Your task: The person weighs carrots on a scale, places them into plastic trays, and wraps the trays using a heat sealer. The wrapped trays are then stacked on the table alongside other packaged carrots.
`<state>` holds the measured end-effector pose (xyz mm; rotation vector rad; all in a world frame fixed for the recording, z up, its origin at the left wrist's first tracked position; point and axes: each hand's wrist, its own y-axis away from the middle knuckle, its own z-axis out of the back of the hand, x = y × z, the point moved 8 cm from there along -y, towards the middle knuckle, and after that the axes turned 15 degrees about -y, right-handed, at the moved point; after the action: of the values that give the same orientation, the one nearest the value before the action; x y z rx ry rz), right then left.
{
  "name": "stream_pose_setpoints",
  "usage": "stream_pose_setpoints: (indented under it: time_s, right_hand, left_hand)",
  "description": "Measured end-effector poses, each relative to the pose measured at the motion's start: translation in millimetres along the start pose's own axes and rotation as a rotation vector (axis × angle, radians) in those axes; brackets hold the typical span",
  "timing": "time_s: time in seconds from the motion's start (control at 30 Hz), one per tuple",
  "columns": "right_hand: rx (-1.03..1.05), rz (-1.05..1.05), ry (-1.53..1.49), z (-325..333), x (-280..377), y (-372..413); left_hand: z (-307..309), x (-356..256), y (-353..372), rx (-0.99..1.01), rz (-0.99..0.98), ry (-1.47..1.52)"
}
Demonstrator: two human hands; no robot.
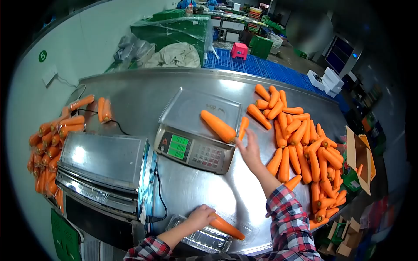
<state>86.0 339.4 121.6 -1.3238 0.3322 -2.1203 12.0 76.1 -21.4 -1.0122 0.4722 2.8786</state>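
Observation:
My left hand [201,217] is closed round the thick end of a carrot [227,227], above a clear plastic tray [209,242] at the table's near edge. My right hand [250,148] is beside the right edge of a digital scale [174,117], its thumb and fingers around a second carrot [244,127]; part of the grip is hidden. A large carrot [217,126] lies slantwise on the scale's plate, its thick end close to my right thumb. Green digits glow on the scale's display [177,146].
A big heap of loose carrots [300,135] covers the table's right side. Film-wrapped carrots [48,148] are piled at the left, beside a metal wrapping machine [102,161]. A black cable [162,195] runs between machine and scale. An open cardboard box [359,161] stands past the right edge.

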Motion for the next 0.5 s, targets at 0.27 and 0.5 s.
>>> stream_pose_setpoints:
  time_s: [0.27,0.5]
  right_hand:
    - [-0.055,-0.016,0.086,47.3,-3.1,11.0]
    - [-0.023,0.071,0.045,13.9,37.5,-26.5]
  left_hand:
    - [7.2,-1.1,0.2,-0.014,-0.001,-0.003]
    - [10.6,-4.0,2.8,-0.005,0.013,0.004]
